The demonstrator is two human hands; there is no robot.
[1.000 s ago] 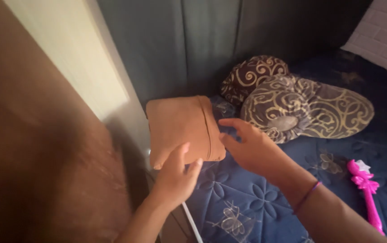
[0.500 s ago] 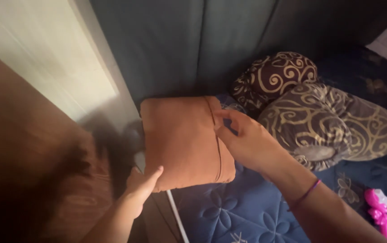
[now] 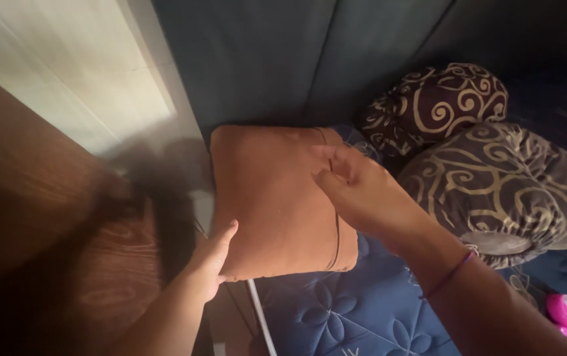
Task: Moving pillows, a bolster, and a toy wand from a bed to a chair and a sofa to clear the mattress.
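From the head camera, the orange-brown pillow (image 3: 277, 198) lies at the bed's left edge, just beside the dark headboard (image 3: 310, 59), its long axis running near to far. The left hand (image 3: 212, 258) cups its near left corner from below; the right hand (image 3: 362, 194) rests fingers-down on its right seam. Both touch it, set apart across its width. Two patterned bolsters (image 3: 494, 178) lie to the right.
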